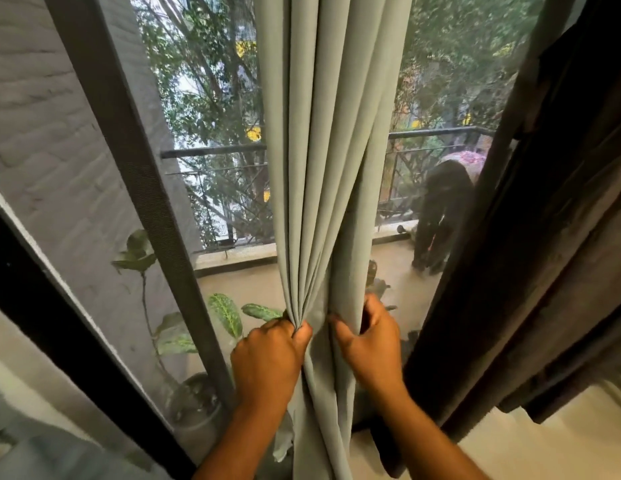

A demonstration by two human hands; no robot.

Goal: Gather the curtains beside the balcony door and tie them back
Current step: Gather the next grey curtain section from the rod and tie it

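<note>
Far left there's a white brick wall [42, 140] outside, then the dark door frame [136, 188] running diagonally down. Just right of that frame, behind the screen, a potted plant [226, 313] sits at the near left corner of the balcony floor [395, 265], leaves spread low. Up behind it is the balcony railing [212, 152] with trees past it.

Dead center is the grey-green curtain [330, 133], hanging straight down in front of the door opening, already bunched into tight pleats. The left hand [267, 358] grips the left side of the bunch, fingers curled tight around a pinch of folds. The right hand [369, 344] is just beside it on the right side of the same bunch, thumb in front and fingers wrapped round the back edge of the fabric. The two hands are near but not touching.

Further right, out near the far right edge of the balcony, there's something dark and bulky [440, 216], can't tell what it is. Far right, a dark brown curtain [551, 237] hangs at the door's edge.
</note>
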